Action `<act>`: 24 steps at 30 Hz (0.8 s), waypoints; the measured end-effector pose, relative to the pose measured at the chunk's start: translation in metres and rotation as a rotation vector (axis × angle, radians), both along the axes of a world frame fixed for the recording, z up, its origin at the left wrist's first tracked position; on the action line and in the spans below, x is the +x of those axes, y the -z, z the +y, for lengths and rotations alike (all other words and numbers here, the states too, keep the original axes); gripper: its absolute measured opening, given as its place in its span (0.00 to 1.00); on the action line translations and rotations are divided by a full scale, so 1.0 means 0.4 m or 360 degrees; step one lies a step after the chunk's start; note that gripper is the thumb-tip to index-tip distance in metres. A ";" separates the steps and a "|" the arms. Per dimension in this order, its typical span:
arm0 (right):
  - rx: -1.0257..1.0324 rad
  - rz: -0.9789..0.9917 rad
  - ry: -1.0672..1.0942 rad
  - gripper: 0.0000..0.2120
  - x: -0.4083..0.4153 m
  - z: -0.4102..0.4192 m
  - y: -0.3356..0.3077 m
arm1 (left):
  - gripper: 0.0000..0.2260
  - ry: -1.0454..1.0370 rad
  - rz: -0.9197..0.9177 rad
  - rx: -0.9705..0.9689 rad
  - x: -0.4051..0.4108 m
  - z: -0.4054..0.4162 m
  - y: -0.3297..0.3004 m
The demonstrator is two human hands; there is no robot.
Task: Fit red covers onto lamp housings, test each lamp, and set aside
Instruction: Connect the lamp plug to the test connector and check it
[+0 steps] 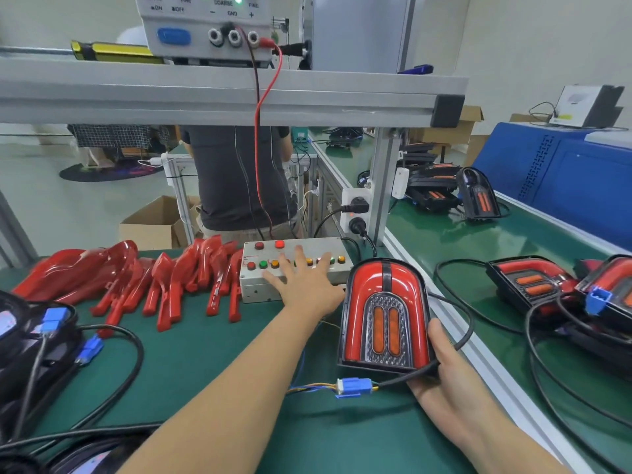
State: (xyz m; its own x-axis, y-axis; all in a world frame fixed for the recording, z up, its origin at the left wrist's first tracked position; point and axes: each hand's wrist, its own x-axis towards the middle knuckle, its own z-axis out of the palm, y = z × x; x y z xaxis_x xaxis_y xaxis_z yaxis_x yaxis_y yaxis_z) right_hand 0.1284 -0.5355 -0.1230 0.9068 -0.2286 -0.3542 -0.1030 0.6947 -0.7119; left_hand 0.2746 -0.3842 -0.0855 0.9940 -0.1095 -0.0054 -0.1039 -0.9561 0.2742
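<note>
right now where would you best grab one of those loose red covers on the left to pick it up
Take a red cover by its narrow straight leg, coming from the near side. The legs point toward the person and lie free on the green mat, while the curved tops overlap in the pile. The left hand is on the button box.

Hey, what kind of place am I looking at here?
Most likely a factory assembly and test line for vehicle tail lamps: a pile of loose red covers on a green bench, a push-button test box under the left hand, and finished lamps set aside.
</note>
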 end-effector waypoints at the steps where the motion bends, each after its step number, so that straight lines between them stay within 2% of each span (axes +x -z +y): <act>1: -0.0008 0.0001 -0.0004 0.26 0.001 0.000 0.002 | 0.33 -0.0013 0.0008 0.0001 -0.002 0.000 -0.002; 9: 0.0068 0.0008 0.0002 0.26 -0.002 -0.003 0.001 | 0.32 -0.0071 0.0062 -0.0038 -0.009 -0.013 -0.014; 17: -0.0015 0.0019 -0.0025 0.25 -0.006 -0.002 -0.006 | 0.32 -0.0081 0.0086 -0.0059 -0.005 -0.011 -0.011; 24: 0.0009 -0.0050 -0.0020 0.18 0.006 0.001 0.004 | 0.31 -0.0065 0.0062 0.0031 0.006 -0.005 -0.004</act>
State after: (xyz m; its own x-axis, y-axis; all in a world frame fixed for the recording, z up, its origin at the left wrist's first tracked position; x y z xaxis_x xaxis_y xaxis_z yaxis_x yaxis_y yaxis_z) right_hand 0.1308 -0.5353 -0.1246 0.9202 -0.2153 -0.3268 -0.0894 0.6974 -0.7111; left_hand 0.2772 -0.3860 -0.0839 0.9966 -0.0684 -0.0456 -0.0543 -0.9644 0.2587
